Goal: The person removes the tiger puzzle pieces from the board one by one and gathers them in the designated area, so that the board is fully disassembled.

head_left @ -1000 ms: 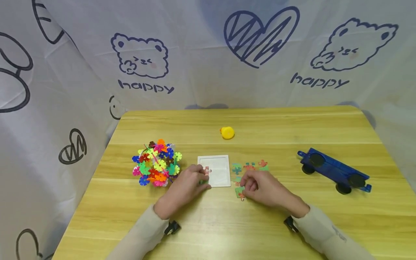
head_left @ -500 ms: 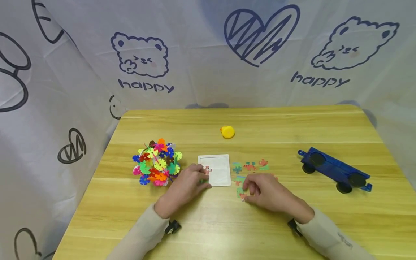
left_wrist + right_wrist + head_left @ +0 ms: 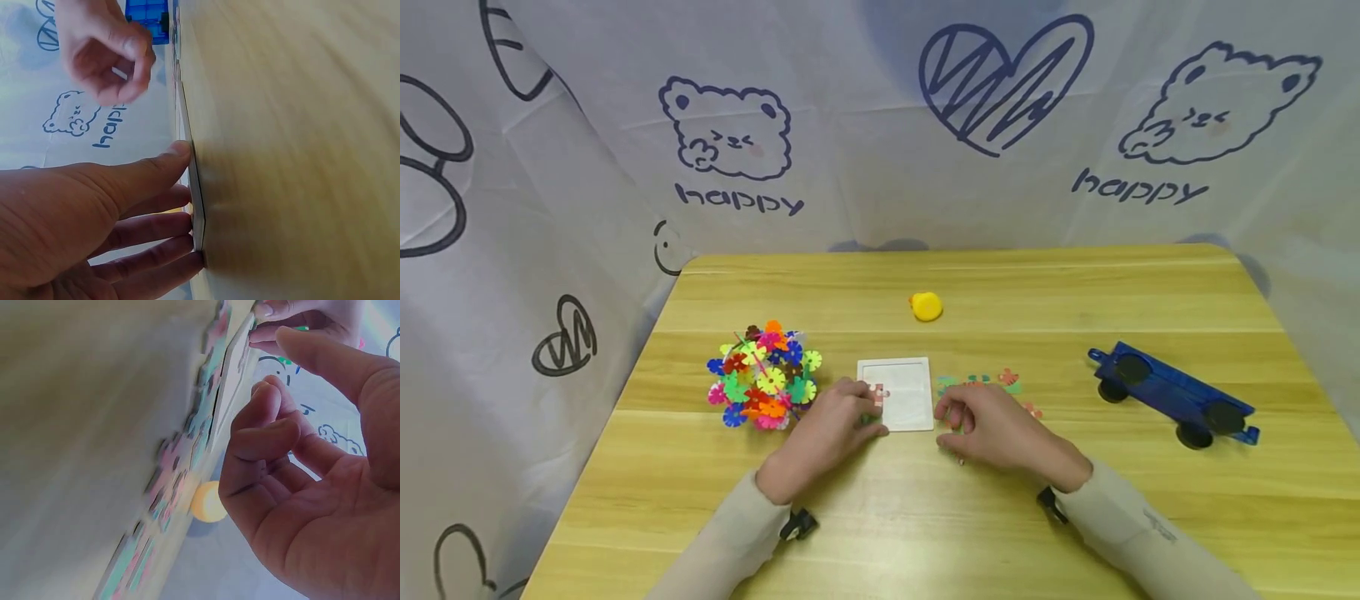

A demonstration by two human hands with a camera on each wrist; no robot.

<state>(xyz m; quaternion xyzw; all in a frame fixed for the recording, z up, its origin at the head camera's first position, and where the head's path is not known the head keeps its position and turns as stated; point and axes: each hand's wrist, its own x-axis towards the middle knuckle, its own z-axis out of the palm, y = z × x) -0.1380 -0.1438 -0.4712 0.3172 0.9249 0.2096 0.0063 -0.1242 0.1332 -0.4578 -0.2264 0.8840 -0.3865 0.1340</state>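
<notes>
The left hand [image 3: 831, 421] holds a shallow white puzzle tray [image 3: 917, 396] at its left side. In the left wrist view its thumb [image 3: 169, 159] is on the near edge, and the other fingers reach the tray's corner. A reddish jigsaw piece [image 3: 878, 393] lies inside the tray, close to the fingers, which hide part of the tray's left side. Just right of the tray, the right hand [image 3: 996, 427] hovers over loose jigsaw pieces [image 3: 1009, 377] and covers several. Its fingers are bent and its thumb stands apart, with nothing visible between them in the right wrist view.
A ball of colourful plastic flower discs [image 3: 763, 379] stands left of the left hand. Behind the tray sits a yellow rubber duck [image 3: 927, 307]. A blue toy vehicle [image 3: 1172, 392] lies with its black wheels showing at the right. Printed white cloth [image 3: 865, 150] hangs behind the table.
The right hand has shifted left toward the tray, now covering pieces at the front that showed before. The left hand and the tray stay in place.
</notes>
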